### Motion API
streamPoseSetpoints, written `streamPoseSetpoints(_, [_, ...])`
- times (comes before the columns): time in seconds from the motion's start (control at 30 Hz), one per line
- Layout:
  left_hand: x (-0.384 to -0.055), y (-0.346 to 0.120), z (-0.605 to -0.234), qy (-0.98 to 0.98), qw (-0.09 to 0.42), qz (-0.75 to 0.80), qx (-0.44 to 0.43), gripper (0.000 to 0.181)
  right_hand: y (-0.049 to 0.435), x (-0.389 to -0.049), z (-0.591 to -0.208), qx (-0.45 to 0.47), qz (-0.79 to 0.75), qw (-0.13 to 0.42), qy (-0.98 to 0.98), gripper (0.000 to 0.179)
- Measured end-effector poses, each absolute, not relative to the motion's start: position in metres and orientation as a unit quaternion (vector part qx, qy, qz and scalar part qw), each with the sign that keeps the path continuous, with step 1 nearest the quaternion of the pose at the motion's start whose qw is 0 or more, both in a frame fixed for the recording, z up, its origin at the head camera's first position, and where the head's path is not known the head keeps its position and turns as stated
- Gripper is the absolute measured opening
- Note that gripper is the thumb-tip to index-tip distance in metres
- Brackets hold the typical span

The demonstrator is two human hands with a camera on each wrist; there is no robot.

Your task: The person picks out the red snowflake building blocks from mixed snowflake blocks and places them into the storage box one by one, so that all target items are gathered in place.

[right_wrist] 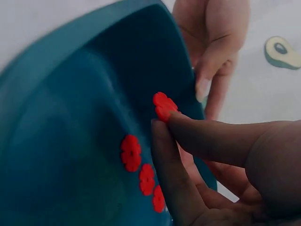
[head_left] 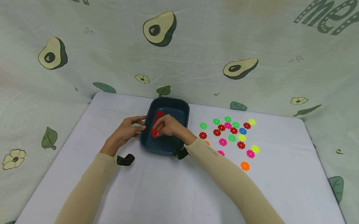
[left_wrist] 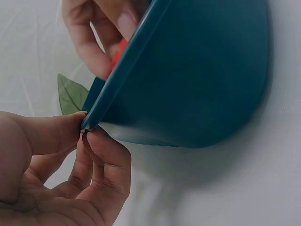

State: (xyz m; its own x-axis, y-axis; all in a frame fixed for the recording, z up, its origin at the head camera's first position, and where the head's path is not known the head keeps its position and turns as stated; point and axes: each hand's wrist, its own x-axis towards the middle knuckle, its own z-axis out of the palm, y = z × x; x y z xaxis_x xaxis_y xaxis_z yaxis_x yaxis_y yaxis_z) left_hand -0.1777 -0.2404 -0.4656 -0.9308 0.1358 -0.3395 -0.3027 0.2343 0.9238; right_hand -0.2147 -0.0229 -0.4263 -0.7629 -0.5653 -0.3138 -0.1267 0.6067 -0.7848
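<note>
Two hands work at a dark blue tray [head_left: 166,148] on the worktop's [head_left: 159,195] far side, left of scattered coloured pieces [head_left: 223,142]. The left hand [head_left: 125,133] pinches its left rim; the right hand's [head_left: 172,126] grip pinches a red piece [right_wrist: 163,105] over the tray's left part. I'd judge that a red piece is being put in; the next move calls for lowering it and loosening that grip. The right wrist view separates three more red pieces [right_wrist: 130,153] inside, blurred together from the head; the left wrist view alone clearly shows thumb and fingertip meeting at the rim.
</note>
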Motion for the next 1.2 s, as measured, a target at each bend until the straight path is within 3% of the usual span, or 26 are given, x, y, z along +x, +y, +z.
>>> streamPoseSetpoints(0.43, [-0.177, -0.239, -0.465, 0.764, 0.174, 0.618, -0.057, 0.056, -0.038, -0.224, -0.439, -0.213, -0.358, 0.310, 0.855, 0.023])
streamPoseSetpoints(1.2, [-0.175, -0.238, -0.464, 0.758, 0.169, 0.629, -0.041, 0.057, -0.043, -0.229, -0.442, -0.224, -0.332, 0.318, 0.860, 0.019])
